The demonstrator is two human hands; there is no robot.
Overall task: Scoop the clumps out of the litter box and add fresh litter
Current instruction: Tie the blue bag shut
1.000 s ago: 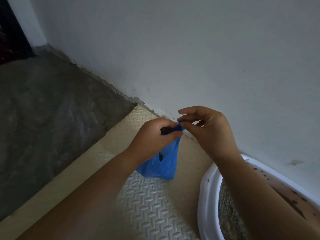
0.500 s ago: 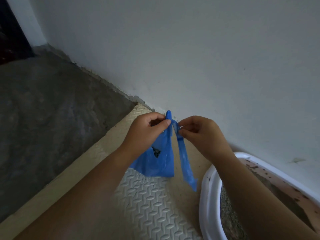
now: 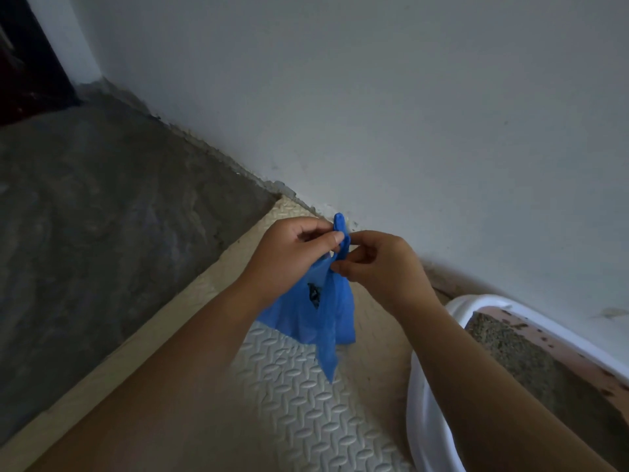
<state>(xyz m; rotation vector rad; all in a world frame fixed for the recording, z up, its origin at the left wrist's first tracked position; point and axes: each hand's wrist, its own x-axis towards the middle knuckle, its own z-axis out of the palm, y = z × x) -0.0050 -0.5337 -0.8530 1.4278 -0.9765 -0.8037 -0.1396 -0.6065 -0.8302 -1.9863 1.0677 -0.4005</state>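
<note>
A small blue plastic bag [image 3: 306, 315] hangs in the air above the floor mat, with something dark showing through its side. My left hand [image 3: 289, 253] pinches one handle strip at the bag's top, and that strip sticks up past my fingers. My right hand [image 3: 377, 264] pinches the other strip right beside it, fingers curled. A loose blue end dangles below the bag. The white litter box [image 3: 422, 403] sits at the lower right, with grey litter [image 3: 531, 366] inside and dark specks on its pinkish inner wall. My right forearm hides part of the box.
A cream embossed foam mat [image 3: 299, 403] covers the floor under my hands. Bare grey concrete floor [image 3: 102, 233] lies to the left. A pale wall [image 3: 408, 114] runs diagonally behind, close to the box. A dark doorway [image 3: 23, 63] is at the top left.
My hands have crossed the bag's handle strips: one end now sticks up above my left fingers and the other hangs lower beside the bag. The hands have drawn closer together.
</note>
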